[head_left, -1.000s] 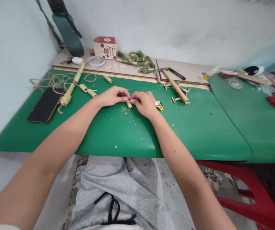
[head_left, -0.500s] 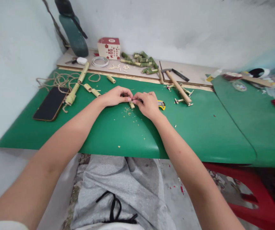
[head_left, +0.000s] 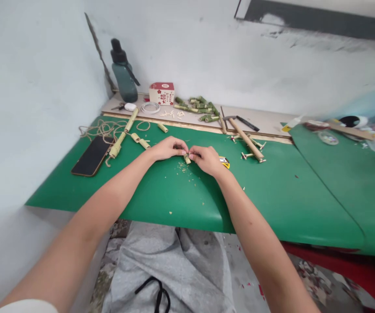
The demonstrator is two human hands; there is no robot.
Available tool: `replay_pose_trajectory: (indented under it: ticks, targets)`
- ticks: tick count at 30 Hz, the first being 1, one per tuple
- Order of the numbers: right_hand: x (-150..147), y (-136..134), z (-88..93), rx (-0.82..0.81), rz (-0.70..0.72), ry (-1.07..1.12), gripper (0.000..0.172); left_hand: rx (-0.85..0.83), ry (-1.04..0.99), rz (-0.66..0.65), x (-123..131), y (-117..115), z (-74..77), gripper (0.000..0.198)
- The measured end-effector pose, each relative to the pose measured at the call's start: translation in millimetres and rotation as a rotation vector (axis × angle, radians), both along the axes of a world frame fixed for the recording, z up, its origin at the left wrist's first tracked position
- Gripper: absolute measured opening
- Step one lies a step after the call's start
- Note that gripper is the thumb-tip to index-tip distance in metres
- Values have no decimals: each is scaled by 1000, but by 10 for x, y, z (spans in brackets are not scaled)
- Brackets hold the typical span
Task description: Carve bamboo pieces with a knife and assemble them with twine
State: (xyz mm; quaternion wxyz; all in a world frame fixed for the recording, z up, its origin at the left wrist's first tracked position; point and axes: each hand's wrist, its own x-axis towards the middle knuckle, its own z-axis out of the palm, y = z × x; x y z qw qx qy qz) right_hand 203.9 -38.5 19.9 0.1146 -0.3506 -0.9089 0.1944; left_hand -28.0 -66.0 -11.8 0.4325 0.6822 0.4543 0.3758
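Observation:
My left hand point(head_left: 171, 148) and my right hand point(head_left: 206, 159) meet over the green work surface, thumbs and fingers pinched together. Just beneath the fingertips is a short bamboo piece point(head_left: 187, 160), its upper end hidden by them. What small thing the pinched fingers hold is too tiny to make out. Pale shavings point(head_left: 183, 168) lie scattered below it. A yellow utility knife point(head_left: 224, 162) lies beside my right wrist, partly covered by the hand.
Left are a phone point(head_left: 92, 156), tangled twine point(head_left: 104, 127) and a long bamboo tube point(head_left: 118, 144). Behind stand a bottle point(head_left: 125, 82) and a red-white box point(head_left: 162, 94), near green bamboo pieces point(head_left: 200, 106). Right, a hammer point(head_left: 246, 140) lies over small stick assemblies point(head_left: 248, 155).
The camera view has tilted up, so the table sits lower and more wall shows. Both hands keep their pinch at the bamboo piece, with only slight finger shifts.

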Motion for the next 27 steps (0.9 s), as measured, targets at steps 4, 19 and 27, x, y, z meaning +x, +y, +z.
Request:
replay_pose_trajectory:
  ticks: [4, 19, 27]
  targets:
    - [14, -7, 15, -32, 10, -9, 19, -6, -6, 3, -1, 8, -20, 28]
    - [220, -100, 6, -70, -112, 144, 18, -16, 41, 56, 15, -58, 33, 34]
    - [271, 0, -46, 81, -333, 254, 19, -31, -56, 70, 39, -101, 87, 30]
